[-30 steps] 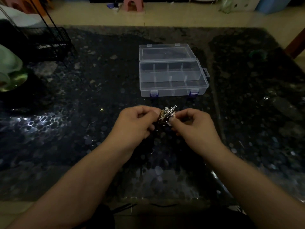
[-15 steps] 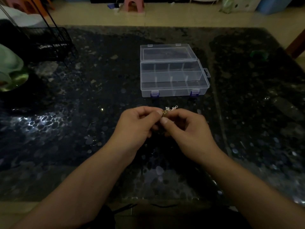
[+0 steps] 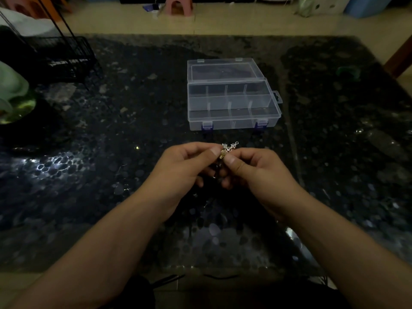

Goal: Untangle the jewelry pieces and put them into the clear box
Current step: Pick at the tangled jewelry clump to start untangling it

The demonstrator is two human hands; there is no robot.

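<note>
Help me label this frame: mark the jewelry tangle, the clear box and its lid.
jewelry tangle (image 3: pixel 229 148), head view, silver links above the thumbs.
clear box (image 3: pixel 234 124), head view, front wall.
lid (image 3: pixel 223 71), head view, inner panel.

a home: dark pebble-patterned table (image 3: pixel 89 175), tiled floor (dimly lit), pink plastic stool (image 3: pixel 178 5) beyond.

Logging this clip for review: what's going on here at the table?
A person holds a small tangled clump of silver and gold jewelry above the dark pebble-patterned table, pinched between the left hand and right hand. The clear plastic compartment box sits open beyond the hands; its compartments look empty.
</note>
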